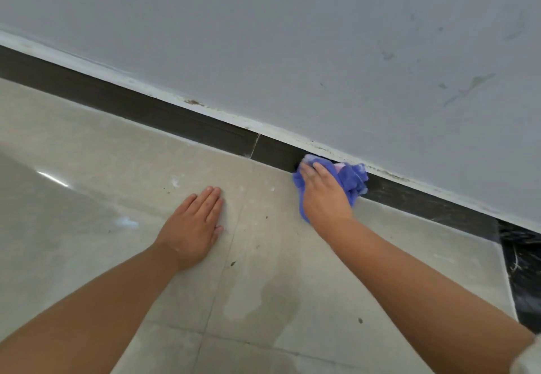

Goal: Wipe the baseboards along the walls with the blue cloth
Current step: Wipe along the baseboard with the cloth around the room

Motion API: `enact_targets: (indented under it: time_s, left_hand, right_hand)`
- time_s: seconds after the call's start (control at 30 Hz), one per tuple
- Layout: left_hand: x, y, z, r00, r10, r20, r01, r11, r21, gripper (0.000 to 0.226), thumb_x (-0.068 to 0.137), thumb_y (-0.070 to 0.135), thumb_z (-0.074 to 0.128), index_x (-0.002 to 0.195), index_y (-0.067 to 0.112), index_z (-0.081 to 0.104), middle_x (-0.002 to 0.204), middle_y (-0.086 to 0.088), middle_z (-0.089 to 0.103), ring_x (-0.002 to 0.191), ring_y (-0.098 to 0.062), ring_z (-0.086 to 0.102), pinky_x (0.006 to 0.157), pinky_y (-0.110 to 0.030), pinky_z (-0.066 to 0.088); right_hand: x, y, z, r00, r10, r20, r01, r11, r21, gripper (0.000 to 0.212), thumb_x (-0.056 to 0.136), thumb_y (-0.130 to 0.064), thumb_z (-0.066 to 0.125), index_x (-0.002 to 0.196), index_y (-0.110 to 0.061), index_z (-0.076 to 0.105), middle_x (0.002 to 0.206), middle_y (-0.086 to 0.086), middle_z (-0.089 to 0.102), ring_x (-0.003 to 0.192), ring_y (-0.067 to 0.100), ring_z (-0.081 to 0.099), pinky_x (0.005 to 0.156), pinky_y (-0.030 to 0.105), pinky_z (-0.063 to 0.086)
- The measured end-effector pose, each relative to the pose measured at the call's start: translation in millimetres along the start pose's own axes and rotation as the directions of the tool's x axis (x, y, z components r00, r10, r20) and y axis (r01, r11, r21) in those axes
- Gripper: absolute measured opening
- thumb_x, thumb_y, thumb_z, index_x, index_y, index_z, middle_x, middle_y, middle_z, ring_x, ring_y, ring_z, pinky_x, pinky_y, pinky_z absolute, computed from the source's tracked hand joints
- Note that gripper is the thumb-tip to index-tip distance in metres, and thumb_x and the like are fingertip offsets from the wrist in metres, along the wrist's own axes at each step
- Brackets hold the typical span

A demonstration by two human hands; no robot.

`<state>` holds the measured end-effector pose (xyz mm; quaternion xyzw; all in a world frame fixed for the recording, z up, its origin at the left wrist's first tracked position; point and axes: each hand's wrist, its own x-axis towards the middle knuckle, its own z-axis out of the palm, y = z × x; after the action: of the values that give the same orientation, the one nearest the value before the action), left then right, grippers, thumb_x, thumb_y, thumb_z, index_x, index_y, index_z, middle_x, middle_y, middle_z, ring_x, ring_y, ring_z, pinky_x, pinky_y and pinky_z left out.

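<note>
Fingers [317,168] of the right hand [325,195] curl over the bunched blue cloth [351,179], pressing it against the dark baseboard [175,116] at the floor [117,154] edge. The left hand [194,224] lies flat, fingers straight, on the floor. Risk: loose folds may skip the grimy top edge.

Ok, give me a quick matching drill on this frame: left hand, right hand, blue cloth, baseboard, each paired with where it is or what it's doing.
Things:
1. left hand
2. right hand
3. blue cloth
4. baseboard

States:
A. dark strip between wall and floor tiles
B. bunched against that strip
C. flat on the floor tile, fingers straight
D. pressing on the cloth

Pairs: 1-C, 2-D, 3-B, 4-A
</note>
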<state>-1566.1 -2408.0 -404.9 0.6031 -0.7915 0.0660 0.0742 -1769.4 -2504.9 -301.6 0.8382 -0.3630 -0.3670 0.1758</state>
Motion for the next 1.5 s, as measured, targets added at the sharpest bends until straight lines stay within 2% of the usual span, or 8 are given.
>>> enact_targets:
  time_s: [0.2,0.63,0.77,0.93,1.03,1.17,1.33,1.5]
  left_hand:
    - [4,2,-1,0.996,0.085,-0.024,-0.085,0.996,0.026,0.078,0.101,0.034,0.000,0.105,-0.006,0.067,0.113,-0.022,0.065,0.101,-0.035,0.064,0.109,-0.030,0.007]
    - [9,19,0,0.997,0.080,0.021,-0.080,0.997,0.011,0.079,0.101,0.038,0.002,0.107,-0.010,0.064,0.114,-0.024,0.064,0.102,-0.038,0.063,0.110,-0.029,0.005]
    - [14,22,-1,1.000,0.026,0.006,-0.026,0.999,0.025,0.079,0.100,0.038,0.002,0.107,-0.010,0.065,0.114,-0.024,0.063,0.103,-0.039,0.062,0.113,-0.028,0.000]
    - [25,37,2,0.995,0.096,0.033,-0.097,0.995,0.013,0.079,0.100,0.037,0.002,0.108,-0.011,0.064,0.115,-0.023,0.063,0.103,-0.038,0.062,0.109,-0.031,0.007]
    - [38,56,1,0.991,0.129,0.031,-0.129,0.992,0.001,0.080,0.100,0.037,0.001,0.107,-0.010,0.065,0.113,-0.022,0.065,0.101,-0.037,0.064,0.106,-0.031,0.012]
    - [49,89,-2,0.993,0.113,0.043,-0.111,0.992,-0.055,0.082,0.100,0.037,0.000,0.104,-0.011,0.066,0.110,-0.024,0.065,0.099,-0.039,0.064,0.098,-0.036,0.024]
    - [46,113,-5,0.982,0.099,0.158,-0.089,0.994,-0.069,0.061,0.092,0.033,0.026,0.103,-0.012,0.066,0.109,-0.026,0.065,0.097,-0.040,0.065,0.093,-0.038,0.027]
    - [38,115,-6,0.966,0.066,0.250,-0.053,0.997,-0.058,0.060,0.085,0.033,0.031,0.104,-0.012,0.065,0.110,-0.026,0.065,0.099,-0.040,0.064,0.093,-0.037,0.026]
  right_hand:
    - [-48,35,36,0.983,0.069,0.169,-0.049,0.991,-0.124,0.052,0.102,-0.019,0.034,0.148,0.003,0.021,0.157,0.019,0.002,0.146,0.029,-0.004,0.117,0.036,-0.008]
    - [-33,39,45,0.994,0.063,-0.093,-0.050,0.991,0.127,0.052,0.101,-0.017,0.034,0.149,0.000,0.020,0.159,0.007,0.010,0.147,0.016,0.004,0.118,0.031,0.001]
    - [-62,63,101,0.968,0.182,-0.173,-0.153,0.973,0.172,0.060,0.035,-0.002,0.092,0.090,0.012,0.072,0.103,0.020,0.071,0.096,0.028,0.070,0.095,0.036,0.030]
    - [-105,77,97,0.960,0.270,0.072,-0.278,0.949,0.149,0.070,0.057,-0.012,0.087,0.119,0.009,0.060,0.135,0.020,0.052,0.127,0.029,0.051,0.108,0.041,0.022]
    - [-111,68,99,0.968,0.239,-0.078,-0.203,0.925,0.321,0.068,0.011,-0.003,0.091,0.077,0.007,0.075,0.096,0.018,0.073,0.090,0.033,0.071,0.084,0.042,0.051]
    - [-96,51,74,0.966,0.246,-0.075,-0.208,0.919,0.336,0.057,0.053,-0.026,0.087,0.104,-0.003,0.073,0.126,0.007,0.063,0.121,0.019,0.057,0.099,0.033,0.045]
    - [-65,54,71,0.981,0.187,-0.044,-0.167,0.945,0.282,0.043,0.100,-0.016,0.038,0.142,-0.005,0.037,0.158,0.006,0.011,0.147,0.020,0.000,0.117,0.033,0.001]
    - [-67,72,102,0.957,0.273,-0.098,-0.238,0.932,0.273,0.035,0.071,-0.039,0.074,0.096,-0.016,0.077,0.125,-0.004,0.064,0.123,0.005,0.053,0.103,0.023,0.040]
